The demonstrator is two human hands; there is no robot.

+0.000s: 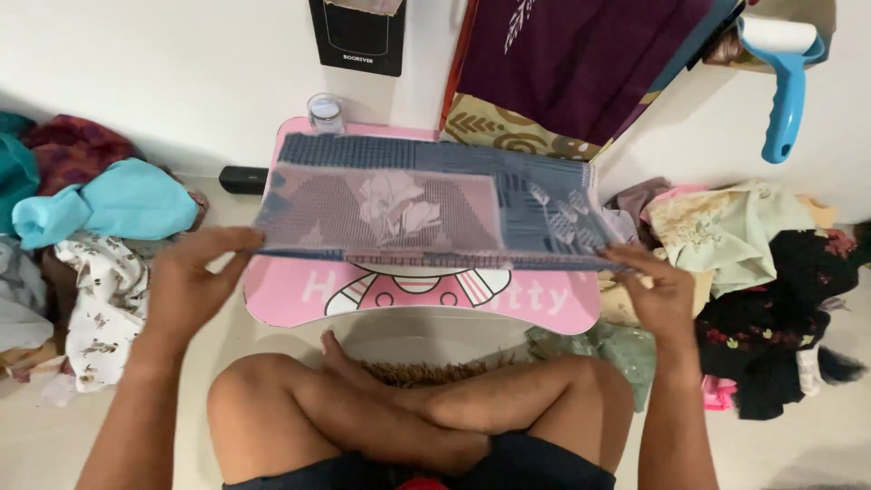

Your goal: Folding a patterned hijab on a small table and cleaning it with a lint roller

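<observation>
- Sign: black rectangle with a pale line of print along its foot, fixed to the white wall at upper centre of the frame.
- Table: small, pink, rounded corners, cartoon figure and pale lettering on its near edge, centre frame.
- Jar: clear, with a lid, at the table's far left corner.
- Cloth: folded, blue-grey with a pink flowered panel, held flat just above the table, centre frame.
- Left hand: left of centre, fingers together on top of the cloth's left edge, thumb below, pinching it; forearm rises from lower left.
- Right hand: right of centre, fingers closed on the cloth's right edge, pinching it; forearm rises from lower right.
- Legs: crossed, bare, bottom centre, below the table.
- Roller: blue handle, white roll, upper right.
- Purple cloth: hangs at upper centre-right, above a patterned yellow fabric.
- Left heap: clothes in teal, maroon and white print, left edge.
- Right heap: clothes in pale green, black and pink, right side.
- Floor: pale, smooth.
</observation>
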